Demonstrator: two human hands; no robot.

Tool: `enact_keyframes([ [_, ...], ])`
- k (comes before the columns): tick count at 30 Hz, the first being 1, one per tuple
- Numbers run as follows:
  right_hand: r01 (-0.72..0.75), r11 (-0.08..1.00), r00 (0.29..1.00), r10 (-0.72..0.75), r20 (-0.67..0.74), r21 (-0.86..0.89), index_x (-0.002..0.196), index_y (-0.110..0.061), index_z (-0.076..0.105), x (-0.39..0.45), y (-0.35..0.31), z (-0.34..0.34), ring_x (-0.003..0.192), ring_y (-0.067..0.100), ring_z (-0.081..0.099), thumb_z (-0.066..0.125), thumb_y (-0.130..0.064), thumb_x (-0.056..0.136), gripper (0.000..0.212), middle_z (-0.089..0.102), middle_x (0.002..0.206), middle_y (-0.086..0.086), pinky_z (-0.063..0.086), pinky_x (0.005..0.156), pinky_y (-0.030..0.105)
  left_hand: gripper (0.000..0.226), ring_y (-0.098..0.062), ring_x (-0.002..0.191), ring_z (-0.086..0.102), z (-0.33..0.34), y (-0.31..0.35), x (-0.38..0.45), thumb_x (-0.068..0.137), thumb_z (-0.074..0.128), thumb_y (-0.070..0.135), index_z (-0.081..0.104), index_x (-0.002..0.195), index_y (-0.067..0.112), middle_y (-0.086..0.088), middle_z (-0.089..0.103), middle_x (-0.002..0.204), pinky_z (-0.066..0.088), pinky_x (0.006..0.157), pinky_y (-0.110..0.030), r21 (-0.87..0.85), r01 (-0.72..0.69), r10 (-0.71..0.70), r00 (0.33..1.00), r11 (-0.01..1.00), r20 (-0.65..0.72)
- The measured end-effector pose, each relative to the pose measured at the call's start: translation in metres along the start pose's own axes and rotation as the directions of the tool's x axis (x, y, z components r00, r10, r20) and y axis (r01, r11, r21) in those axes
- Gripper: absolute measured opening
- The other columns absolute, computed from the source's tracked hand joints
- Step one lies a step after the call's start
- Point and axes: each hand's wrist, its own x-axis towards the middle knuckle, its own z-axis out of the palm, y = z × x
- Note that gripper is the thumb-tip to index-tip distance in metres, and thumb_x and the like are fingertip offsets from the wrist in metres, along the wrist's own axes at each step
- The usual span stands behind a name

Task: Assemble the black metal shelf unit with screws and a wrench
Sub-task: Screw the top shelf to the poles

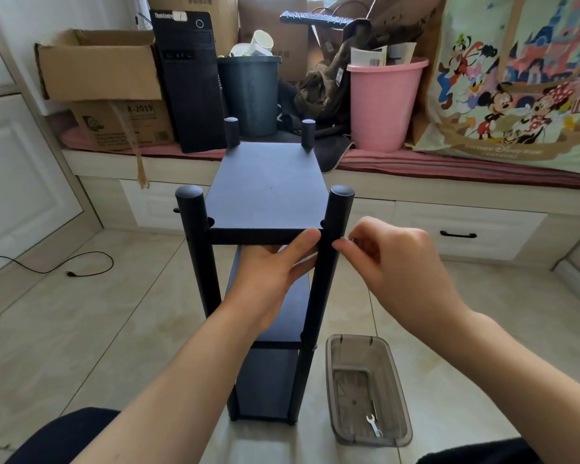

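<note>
Dark-clad knees at bottom edge, forearms reaching forward. Left hand [275,262] under top board [268,185], thumb up on its front edge, fingers hidden below. Right hand [392,259] just right of front-right post [329,262], fingertips pinching something small against post, likely screw; item itself too small to confirm. Shelf [265,296] stands upright on floor, four posts and three boards in place: judged near finished, top-corner fastening left. Wrench [374,425] unused in bin [365,390], below right hand.

Domestic storage room: beyond the fingertips [340,244], window-seat drawers [462,229], cardboard boxes [98,68], pink bucket [384,102], computer tower [191,78].
</note>
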Motion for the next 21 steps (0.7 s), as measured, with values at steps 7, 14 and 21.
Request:
enact_keyframes([
  [7, 0.139, 0.987, 0.988, -0.144, -0.054, -0.086, 0.074, -0.008, 0.057, 0.0002, -0.0015, 0.0, 0.058, 0.021, 0.05, 0.067, -0.022, 0.093, 0.026, 0.055, 0.061, -0.001, 0.042, 0.055, 0.029, 0.046, -0.026, 0.106, 0.073, -0.0013, -0.0022, 0.0009, 0.077, 0.072, 0.029, 0.066, 0.122, 0.018, -0.007, 0.076, 0.114, 0.06, 0.086, -0.033, 0.006, -0.005, 0.005, 1.0, 1.0, -0.015],
  [14, 0.199, 0.974, 0.979, -0.204, -0.031, -0.106, 0.074, -0.007, 0.057, 0.001, -0.0012, -0.0013, 0.056, 0.022, 0.045, 0.069, -0.018, 0.092, 0.024, 0.05, 0.06, -0.004, 0.035, 0.056, 0.028, 0.057, -0.026, 0.106, 0.073, -0.0022, -0.0033, 0.0015, 0.078, 0.073, 0.029, 0.061, 0.131, 0.011, -0.008, 0.075, 0.115, 0.06, 0.084, -0.031, -0.003, -0.002, 0.002, 1.0, 1.0, -0.028],
  [21, 0.126, 0.989, 0.991, -0.128, -0.028, -0.072, 0.074, -0.004, 0.062, -0.0001, -0.002, 0.0008, 0.054, 0.023, 0.052, 0.067, -0.023, 0.093, 0.028, 0.058, 0.059, 0.004, 0.044, 0.057, 0.031, 0.06, -0.028, 0.105, 0.073, -0.0016, -0.0051, 0.0019, 0.076, 0.075, 0.031, 0.061, 0.13, 0.009, -0.01, 0.075, 0.114, 0.059, 0.084, -0.031, -0.009, 0.004, -0.004, 0.999, 1.0, -0.046],
])
